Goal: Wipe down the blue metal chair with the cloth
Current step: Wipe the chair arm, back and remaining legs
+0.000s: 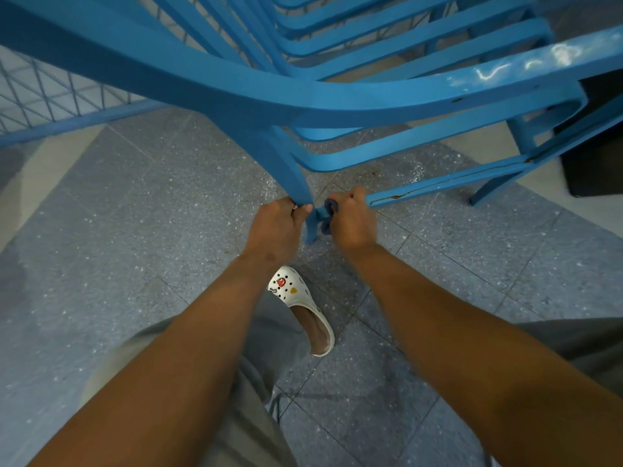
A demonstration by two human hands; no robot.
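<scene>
The blue metal chair (303,92) fills the upper half of the head view, its slatted back and frame seen from above and behind. One rear leg (296,183) runs down to the floor between my hands. My left hand (274,227) grips that leg near its foot. My right hand (352,219) holds a small dark blue cloth (328,214) bunched in its fingers, pressed against the right side of the same leg where a lower crossbar (438,187) meets it. Most of the cloth is hidden inside the fist.
Grey speckled floor tiles (135,230) lie all around. A blue wire-mesh panel (50,92) stands at the upper left. My foot in a white clog (303,305) is just behind the chair leg. A dark object (596,156) sits at the right edge.
</scene>
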